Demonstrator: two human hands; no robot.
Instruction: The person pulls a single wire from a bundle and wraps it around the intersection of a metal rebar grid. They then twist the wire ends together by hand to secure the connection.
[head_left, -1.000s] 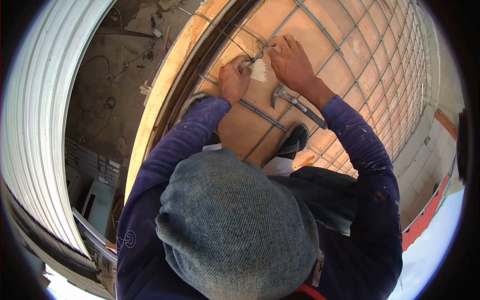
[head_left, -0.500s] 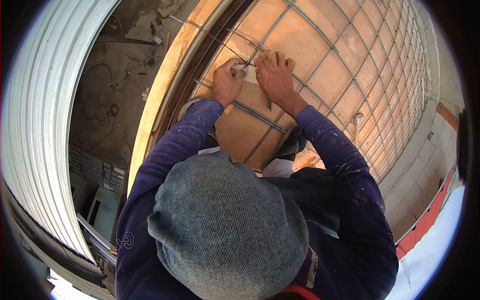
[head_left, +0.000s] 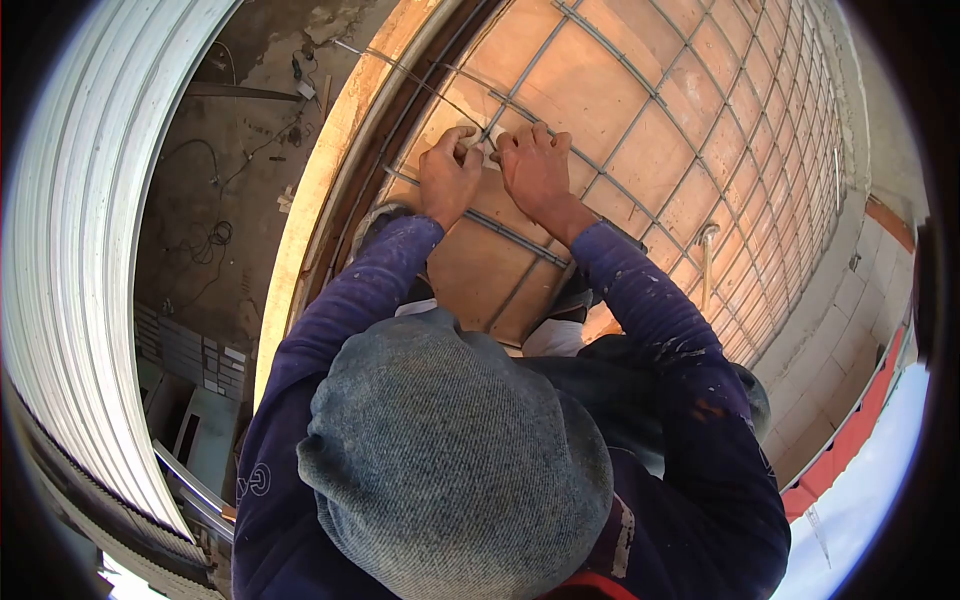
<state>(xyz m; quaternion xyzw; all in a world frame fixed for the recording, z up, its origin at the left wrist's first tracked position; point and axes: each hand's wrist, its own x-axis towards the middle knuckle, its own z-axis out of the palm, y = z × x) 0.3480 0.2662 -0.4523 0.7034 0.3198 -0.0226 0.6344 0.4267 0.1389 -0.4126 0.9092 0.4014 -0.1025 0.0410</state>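
Note:
I look down over a grey knit cap [head_left: 450,460] and blue sleeves onto a rebar grid [head_left: 640,90] laid on plywood formwork [head_left: 590,90]. My left hand [head_left: 447,180] and my right hand [head_left: 535,172] meet at one bar crossing [head_left: 487,138] near the formwork's left edge. Both have their fingers curled around a thin tie wire [head_left: 400,75] that runs off to the upper left. A small pale patch shows between the fingertips. My right forearm covers the spot just below the crossing.
A wooden edge board [head_left: 320,180] borders the formwork; left of it is a drop to a dusty floor [head_left: 220,160] with cables. Corrugated sheet [head_left: 80,250] curves at far left. A wooden-handled tool [head_left: 705,262] lies on the grid. A block wall [head_left: 840,300] stands at right. My shoes [head_left: 383,215] rest on the plywood.
Both hands have drawn closer together on the crossing. The view has shifted, and the dark-handled hammer that lay below my right hand is now out of sight behind my forearm.

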